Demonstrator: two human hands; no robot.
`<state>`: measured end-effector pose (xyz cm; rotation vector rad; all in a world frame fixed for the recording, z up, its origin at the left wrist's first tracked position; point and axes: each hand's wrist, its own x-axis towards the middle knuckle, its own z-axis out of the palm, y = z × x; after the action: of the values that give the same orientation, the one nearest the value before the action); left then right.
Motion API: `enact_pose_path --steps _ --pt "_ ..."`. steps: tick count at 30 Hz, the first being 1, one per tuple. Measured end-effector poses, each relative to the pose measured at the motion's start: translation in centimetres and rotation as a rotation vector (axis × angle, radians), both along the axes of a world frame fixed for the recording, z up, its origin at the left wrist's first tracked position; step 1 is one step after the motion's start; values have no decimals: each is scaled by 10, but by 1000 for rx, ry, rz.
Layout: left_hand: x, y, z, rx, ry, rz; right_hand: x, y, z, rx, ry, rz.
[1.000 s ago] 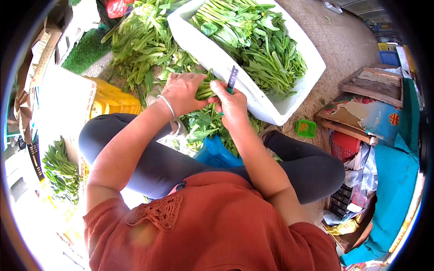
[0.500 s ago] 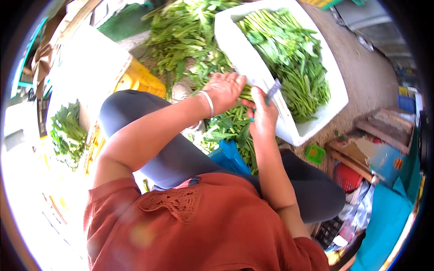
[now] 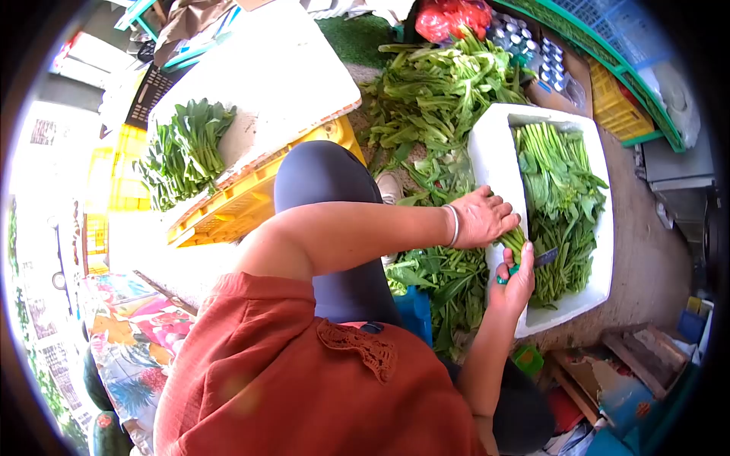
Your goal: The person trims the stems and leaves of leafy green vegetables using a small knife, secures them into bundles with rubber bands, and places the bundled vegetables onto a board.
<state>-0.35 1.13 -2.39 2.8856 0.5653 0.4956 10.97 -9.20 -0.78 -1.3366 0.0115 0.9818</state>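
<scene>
My left hand (image 3: 485, 218), with a white bangle at the wrist, is closed around a small bunch of green stems (image 3: 512, 242). Close against it, my right hand (image 3: 517, 283) grips a knife (image 3: 545, 257) whose blade points right, and its thumb lies by the same stems. Both hands are over the near side of a white foam box (image 3: 498, 146) holding leafy greens (image 3: 561, 178). Below the hands, more loose leaves (image 3: 456, 285) lie on the ground beside a blue plastic item (image 3: 414, 313).
A large heap of greens (image 3: 449, 95) lies beyond the box. At left, a bundle of greens (image 3: 190, 152) rests on a white board (image 3: 277, 72) over a yellow crate (image 3: 228, 209). A red bag (image 3: 454, 19) and a yellow crate (image 3: 620, 102) stand at the back.
The view has swung left, so the box and hands appear farther right and lower, and more of the board shows. Both hands remain together at the stems, the knife still in my right.
</scene>
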Motion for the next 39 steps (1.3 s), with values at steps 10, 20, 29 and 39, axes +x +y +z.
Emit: enact_pose_path --steps 10,20,29,39 --pt "-13 6 31 -181 87 14 -5 0 11 90 2 94" --pt "-193 117 98 226 602 648 33 -20 -1 -34 -165 132" --pt "-297 106 68 157 666 966 27 -23 -18 -151 -129 211" --pt "-359 79 139 279 866 1257 15 -18 -52 -166 77 351"
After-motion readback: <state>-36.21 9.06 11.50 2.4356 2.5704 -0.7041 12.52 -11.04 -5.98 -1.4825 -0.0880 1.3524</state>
